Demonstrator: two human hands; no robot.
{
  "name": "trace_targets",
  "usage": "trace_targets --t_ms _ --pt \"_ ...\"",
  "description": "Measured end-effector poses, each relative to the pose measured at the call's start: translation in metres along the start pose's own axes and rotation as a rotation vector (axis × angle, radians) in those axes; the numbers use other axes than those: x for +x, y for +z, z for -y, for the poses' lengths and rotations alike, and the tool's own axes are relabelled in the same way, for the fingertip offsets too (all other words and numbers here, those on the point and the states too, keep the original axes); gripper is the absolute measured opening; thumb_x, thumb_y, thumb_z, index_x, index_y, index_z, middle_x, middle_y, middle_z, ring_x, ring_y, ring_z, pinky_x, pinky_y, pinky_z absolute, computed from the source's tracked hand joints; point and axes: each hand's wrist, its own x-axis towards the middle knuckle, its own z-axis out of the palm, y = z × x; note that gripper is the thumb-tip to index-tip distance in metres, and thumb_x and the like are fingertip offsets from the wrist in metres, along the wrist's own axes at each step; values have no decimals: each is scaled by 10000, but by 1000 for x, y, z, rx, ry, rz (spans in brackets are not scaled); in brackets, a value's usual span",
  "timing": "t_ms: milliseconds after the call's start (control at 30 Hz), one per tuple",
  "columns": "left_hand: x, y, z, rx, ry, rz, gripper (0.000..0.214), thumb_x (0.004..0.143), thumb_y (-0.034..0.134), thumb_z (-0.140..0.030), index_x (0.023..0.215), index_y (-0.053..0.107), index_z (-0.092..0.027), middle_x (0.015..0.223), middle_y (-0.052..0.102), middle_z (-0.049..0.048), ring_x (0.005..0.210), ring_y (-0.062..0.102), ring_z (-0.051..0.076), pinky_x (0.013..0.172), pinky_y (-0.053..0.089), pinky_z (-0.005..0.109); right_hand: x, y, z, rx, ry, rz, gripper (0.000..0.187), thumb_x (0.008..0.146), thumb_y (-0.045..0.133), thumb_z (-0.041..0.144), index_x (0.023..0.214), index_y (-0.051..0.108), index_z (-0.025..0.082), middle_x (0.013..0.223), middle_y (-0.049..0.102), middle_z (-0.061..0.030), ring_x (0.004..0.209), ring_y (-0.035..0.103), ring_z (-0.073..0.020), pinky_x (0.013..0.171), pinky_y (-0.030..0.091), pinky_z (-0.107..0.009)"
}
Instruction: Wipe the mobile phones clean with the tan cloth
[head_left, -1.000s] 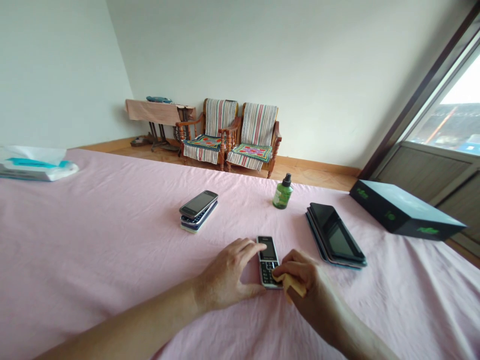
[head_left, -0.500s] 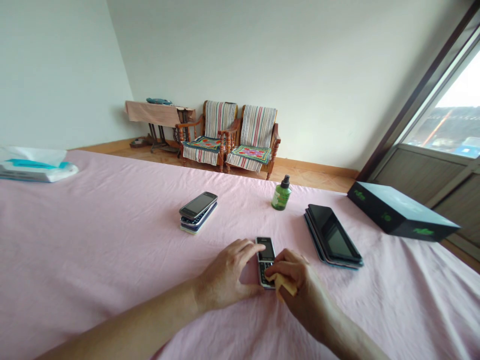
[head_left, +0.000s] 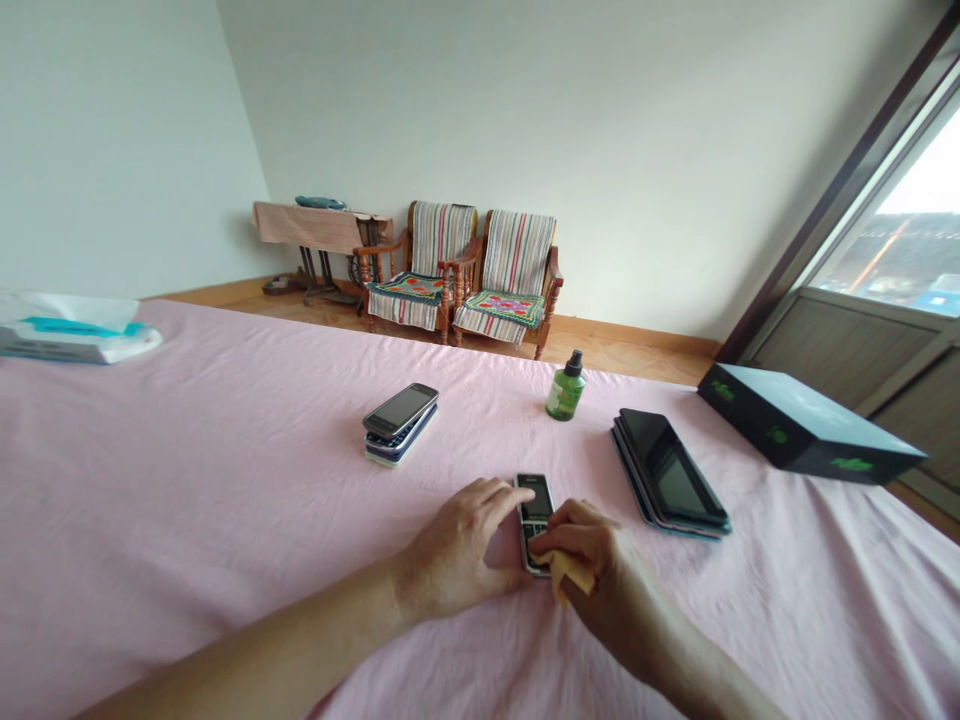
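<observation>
A small black keypad phone (head_left: 534, 502) lies flat on the pink cloth. My left hand (head_left: 457, 550) rests beside it, fingertips and thumb pressed against its left edge. My right hand (head_left: 592, 565) is closed on a small yellow cloth (head_left: 570, 572) and presses it onto the phone's keypad, hiding the lower part of the phone.
A stack of small phones (head_left: 400, 422) lies further back to the left. A green spray bottle (head_left: 565, 387), a stack of large black phones (head_left: 670, 471) and a dark box (head_left: 806, 423) sit on the right. A wipes pack (head_left: 71, 330) lies far left.
My right hand with the yellow cloth has slid a little left and up across the phone's keypad. My left hand has stayed in place.
</observation>
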Motion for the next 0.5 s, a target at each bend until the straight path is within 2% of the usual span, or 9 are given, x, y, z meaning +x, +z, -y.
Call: trace_targets --t_ms 333,500 --pt "-1 -1 -1 -15 -2 -5 677 680 823 -331 1259 496 -204 1195 596 94 1122 549 275 969 460 428 -9 -10 2 9 62 1 277 730 502 -25 852 637 184 845 593 -29 745 584 -147 637 437 -243" --pt "0 -1 -1 -21 -7 -4 663 689 815 -339 1259 502 -211 1198 597 92 1110 558 277 963 464 430 -9 -13 0 32 42 20 227 844 482 45 788 655 181 780 578 -22 660 582 -125 606 428 -237"
